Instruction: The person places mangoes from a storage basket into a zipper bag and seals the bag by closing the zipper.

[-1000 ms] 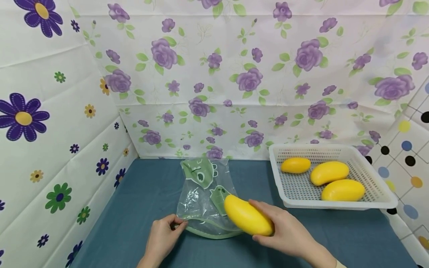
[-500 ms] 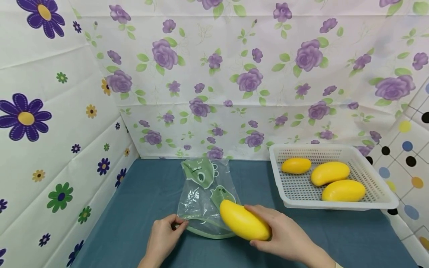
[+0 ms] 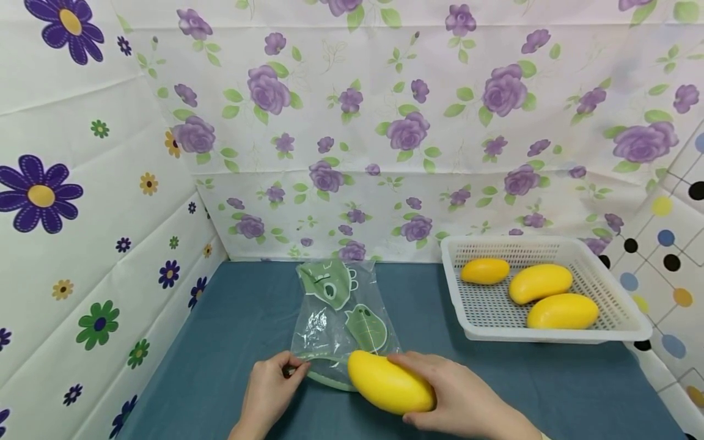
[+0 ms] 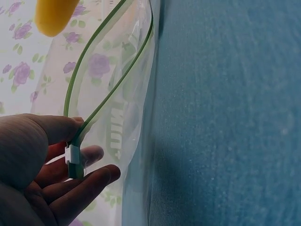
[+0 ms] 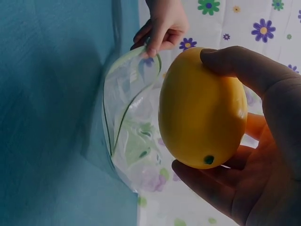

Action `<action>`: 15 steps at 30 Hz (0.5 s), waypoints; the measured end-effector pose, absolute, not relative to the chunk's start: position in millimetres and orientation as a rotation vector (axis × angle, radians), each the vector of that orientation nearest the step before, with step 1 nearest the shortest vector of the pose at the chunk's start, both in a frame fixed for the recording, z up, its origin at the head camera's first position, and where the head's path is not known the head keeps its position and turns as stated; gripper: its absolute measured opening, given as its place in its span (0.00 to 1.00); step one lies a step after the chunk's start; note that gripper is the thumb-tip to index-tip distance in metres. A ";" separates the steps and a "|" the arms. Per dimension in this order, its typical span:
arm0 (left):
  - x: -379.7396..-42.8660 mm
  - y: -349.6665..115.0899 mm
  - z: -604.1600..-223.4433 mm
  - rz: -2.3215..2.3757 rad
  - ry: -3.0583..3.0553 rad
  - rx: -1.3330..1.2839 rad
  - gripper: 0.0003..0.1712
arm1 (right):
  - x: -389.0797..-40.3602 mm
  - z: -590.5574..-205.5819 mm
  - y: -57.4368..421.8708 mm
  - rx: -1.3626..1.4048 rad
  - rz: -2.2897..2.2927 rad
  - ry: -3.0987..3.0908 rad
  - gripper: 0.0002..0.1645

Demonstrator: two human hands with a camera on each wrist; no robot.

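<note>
A clear zip bag (image 3: 319,327) with green cartoon prints lies flat on the blue cloth, its mouth toward me. My left hand (image 3: 273,388) pinches the left corner of that mouth, beside a white slider (image 4: 72,154) on the green zip. In the left wrist view the two zip edges stand apart, so the mouth gapes. My right hand (image 3: 454,394) grips a yellow toy mango (image 3: 389,382) between thumb and fingers. Its far tip overlaps the bag's mouth in the head view, and the right wrist view shows the mango beside the opening, outside it.
A white plastic basket (image 3: 550,335) at the back right holds three more yellow mangoes (image 3: 562,311). Flowered sheets (image 3: 352,146) rise behind and at the left, and a dotted sheet (image 3: 668,287) at the right.
My right hand has brought the mango left and toward me, from over the bag's right side to its mouth. My left hand has stayed at the corner.
</note>
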State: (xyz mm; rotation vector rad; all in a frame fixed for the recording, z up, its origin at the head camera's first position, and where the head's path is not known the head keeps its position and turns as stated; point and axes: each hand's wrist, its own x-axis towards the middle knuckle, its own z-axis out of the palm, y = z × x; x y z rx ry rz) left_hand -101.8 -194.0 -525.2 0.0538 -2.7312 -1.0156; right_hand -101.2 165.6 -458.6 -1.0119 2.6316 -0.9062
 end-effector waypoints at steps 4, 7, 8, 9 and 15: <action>-102.2 -192.6 -524.6 -1.014 -2.744 0.075 0.10 | -99.2 -461.0 162.0 -0.993 -0.914 2.579 0.49; -102.6 -191.5 -524.6 -1.005 -2.746 0.082 0.10 | -98.2 -463.7 159.8 -0.983 -0.912 2.560 0.47; -102.8 -191.2 -524.6 -1.001 -2.746 0.082 0.10 | -97.9 -465.0 159.1 -0.980 -0.912 2.555 0.47; -102.8 -190.8 -524.3 -0.999 -2.745 0.081 0.10 | -97.6 -466.5 158.7 -0.974 -0.909 2.552 0.47; -102.5 -189.5 -522.6 -1.001 -2.733 0.081 0.11 | -98.3 -476.4 155.1 -0.989 -0.894 2.534 0.47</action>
